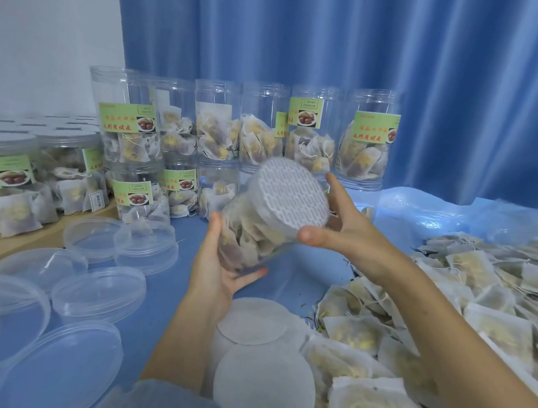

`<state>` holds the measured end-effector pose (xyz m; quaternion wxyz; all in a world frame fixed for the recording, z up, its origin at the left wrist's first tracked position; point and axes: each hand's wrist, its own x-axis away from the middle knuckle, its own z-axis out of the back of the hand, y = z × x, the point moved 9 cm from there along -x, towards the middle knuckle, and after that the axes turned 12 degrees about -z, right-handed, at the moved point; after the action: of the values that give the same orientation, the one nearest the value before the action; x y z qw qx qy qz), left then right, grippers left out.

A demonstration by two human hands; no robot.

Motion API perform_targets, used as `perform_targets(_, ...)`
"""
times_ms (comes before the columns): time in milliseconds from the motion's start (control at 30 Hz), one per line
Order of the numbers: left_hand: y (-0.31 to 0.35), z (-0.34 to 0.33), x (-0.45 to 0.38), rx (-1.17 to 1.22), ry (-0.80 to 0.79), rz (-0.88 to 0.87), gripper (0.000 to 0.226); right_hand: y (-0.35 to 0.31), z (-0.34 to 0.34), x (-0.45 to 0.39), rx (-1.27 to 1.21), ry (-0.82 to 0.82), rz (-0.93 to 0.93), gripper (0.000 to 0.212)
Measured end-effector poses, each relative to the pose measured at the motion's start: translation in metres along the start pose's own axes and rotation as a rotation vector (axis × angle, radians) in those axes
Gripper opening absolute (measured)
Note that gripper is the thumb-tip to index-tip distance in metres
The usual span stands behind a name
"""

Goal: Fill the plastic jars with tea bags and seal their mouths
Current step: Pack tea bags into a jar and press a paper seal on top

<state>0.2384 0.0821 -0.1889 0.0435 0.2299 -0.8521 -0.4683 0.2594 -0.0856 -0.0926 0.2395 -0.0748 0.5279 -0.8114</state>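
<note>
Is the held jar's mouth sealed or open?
Sealed: a white patterned seal disc covers the mouth of the tilted jar. No screw lid on it. Left hand and right hand hold it.

- The left hand (223, 270) covered the lower wall and base of the tilted jar (260, 231) — how its fingers lay behind could not be told.
- The seal (288, 194) hid the jar's mouth.
- The right hand (338, 226) had its fingers out of sight behind the rim.
- The clear lids (97, 294) at lower left were cut off by the frame's edge.
- The labels (127, 118) on the back jars carried print too small to read.
- The tea-bag heap (443, 306) ran off the right edge.
</note>
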Motion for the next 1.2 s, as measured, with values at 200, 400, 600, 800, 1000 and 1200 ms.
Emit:
perform_targets(200, -0.015, -0.022, 0.012, -0.176, -0.09, 0.133, 0.067, 0.0, -0.011, -0.001, -0.014, 0.035, 0.095, 0.086)
perform_targets(400, 0.067, -0.044, 0.004, -0.752, -0.044, -0.453, 0.042, -0.005, 0.013, 0.002, -0.082, 0.247, 0.08, 0.081)
perform_targets(600, 0.084, -0.111, 0.021, -0.999, -0.581, -0.287, 0.061, -0.02, 0.017, 0.008, -0.118, 0.341, 0.008, 0.084)
perform_targets(800, 0.141, -0.098, 0.031, -1.116, -0.617, -0.318, 0.035, -0.051, -0.008, 0.023, -0.229, 0.267, 0.071, 0.087)
perform_targets(1000, 0.224, -0.03, 0.047, -1.25, -0.424, -0.358, 0.067, -0.117, -0.069, 0.024, -0.086, 0.205, 0.193, 0.099)
perform_targets(1200, 0.294, 0.081, 0.062, -1.189, -0.164, -0.296, 0.075, -0.188, -0.175, 0.009, 0.011, 0.078, 0.327, 0.069)
